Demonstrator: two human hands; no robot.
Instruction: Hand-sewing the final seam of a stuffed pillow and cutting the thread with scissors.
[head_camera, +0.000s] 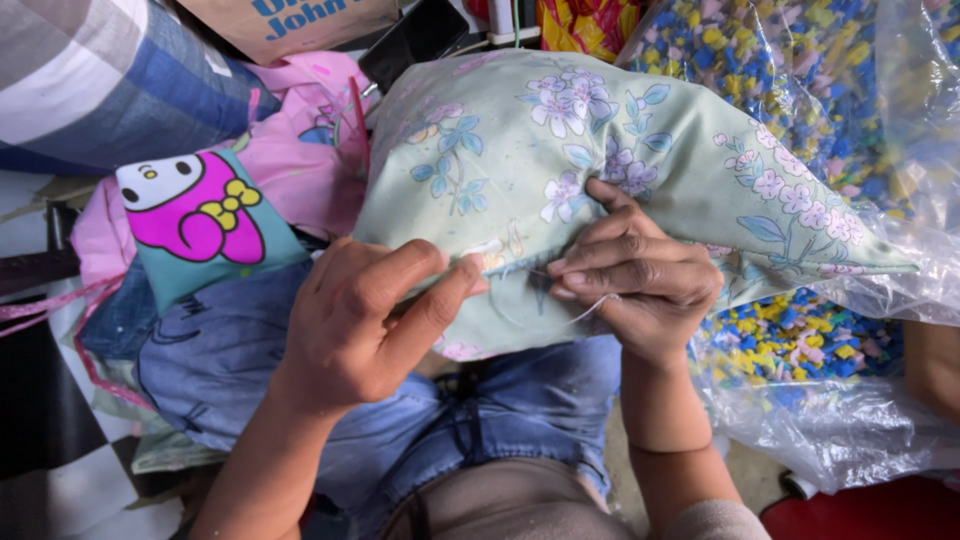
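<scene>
- Nearest the camera, the person's lap in blue denim shorts (520, 410) carries the work, so both hands can rest low and close to the body.
- The left hand (365, 320) is clenched: thumb and forefinger pinch together at the lower seam of a pale green floral cushion (520, 150), seemingly on a needle, though it is too small to make out.
- The right hand (630, 270) lies just across from that pinch, fingers curled over and grasping the cushion's edge, pressing the fabric shut so the seam stays lined up.
- A thin white thread (590, 308) loops between the two grips, below the right fingers.
- The cushion rises away from both grips, stuffed full, its pointed corner reaching to the right.
- Beyond and beside the right grip, a clear plastic bag of coloured foam bits (800, 80) sits within easy reach.
- Left of the left grip lies a teal cartoon-print cushion (200, 220) on pink fabric (300, 140), likely set aside.
</scene>
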